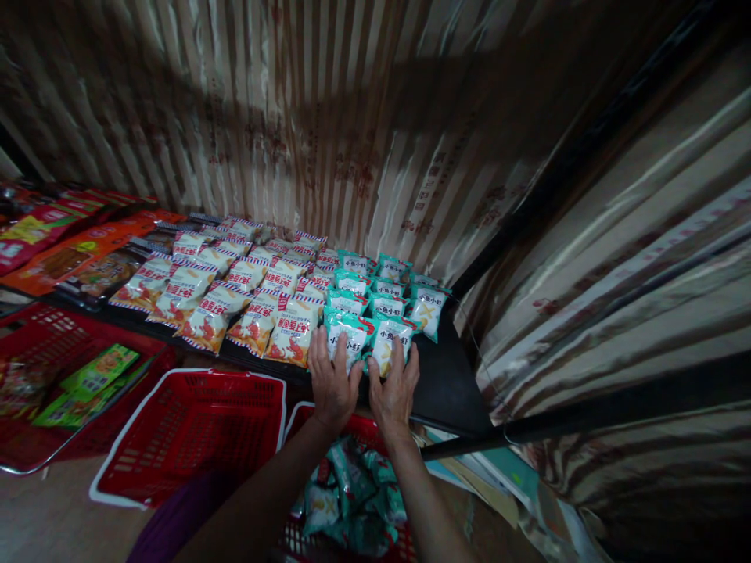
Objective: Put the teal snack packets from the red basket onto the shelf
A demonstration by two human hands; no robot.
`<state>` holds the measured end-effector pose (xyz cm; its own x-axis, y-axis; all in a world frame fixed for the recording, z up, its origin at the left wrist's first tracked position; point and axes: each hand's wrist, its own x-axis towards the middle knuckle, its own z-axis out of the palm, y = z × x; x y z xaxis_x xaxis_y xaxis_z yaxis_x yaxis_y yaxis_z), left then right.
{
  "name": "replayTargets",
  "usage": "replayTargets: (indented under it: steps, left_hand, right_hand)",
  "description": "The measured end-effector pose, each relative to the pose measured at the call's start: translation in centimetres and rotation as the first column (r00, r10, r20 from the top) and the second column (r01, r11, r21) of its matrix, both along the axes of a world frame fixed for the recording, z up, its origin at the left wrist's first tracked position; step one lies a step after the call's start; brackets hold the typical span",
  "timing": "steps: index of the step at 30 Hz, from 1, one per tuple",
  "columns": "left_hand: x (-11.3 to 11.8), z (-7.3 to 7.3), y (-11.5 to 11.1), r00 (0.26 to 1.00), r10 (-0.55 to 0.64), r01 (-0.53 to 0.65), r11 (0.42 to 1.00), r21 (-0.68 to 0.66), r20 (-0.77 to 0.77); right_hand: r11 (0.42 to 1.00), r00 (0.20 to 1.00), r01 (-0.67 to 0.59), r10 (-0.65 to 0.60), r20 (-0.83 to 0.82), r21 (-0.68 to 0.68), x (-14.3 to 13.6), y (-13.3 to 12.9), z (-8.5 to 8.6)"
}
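Teal-and-white 小鱼小虾 snack packets (354, 327) beneath the open, loosely spread left hand (333, 387) and right hand (393, 391) could slide off the black shelf (449, 383) if uneven pressing tips the rows.

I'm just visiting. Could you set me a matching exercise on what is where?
1. Front pair of teal-and-white plastic snack pouches
2. Flat bright-green packets
3. Beige striped fabric curtain
4. White-and-orange plastic snack pouches

A. Behind the black shelf
B. Touched by left hand and right hand
C. Shelved left of teal pouches
D. Inside red plastic basket

Pairs: 1-B, 2-D, 3-A, 4-C.
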<state>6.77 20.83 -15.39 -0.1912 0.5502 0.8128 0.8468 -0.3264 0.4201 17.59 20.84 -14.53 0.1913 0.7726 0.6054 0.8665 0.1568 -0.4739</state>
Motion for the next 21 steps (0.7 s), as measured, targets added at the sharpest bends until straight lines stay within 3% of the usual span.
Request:
replayTargets:
  steps: [6,11,21]
  left_hand:
    - [-0.3,0.3,-0.8,0.999,-0.032,0.033,0.999,0.034,-0.018]
    - [-0.6,0.2,-1.2,0.999,-0.039,0.038,0.999,-0.031,-0.038]
    - [-0.5,0.0,-0.7,0.999,-0.032,0.031,0.997,-0.071,-0.021]
  right_hand:
    - [1.0,1.0,-0.018,0.018,0.018,0.003,0.2,-0.2,-0.1]
    - [1.0,0.999,-0.008,0.007,0.033,0.017,0.1,-0.7,0.2]
    - [0.997,0.999,0.035,-0.033,-0.022,0.076,-0.7,-2.2,3.3]
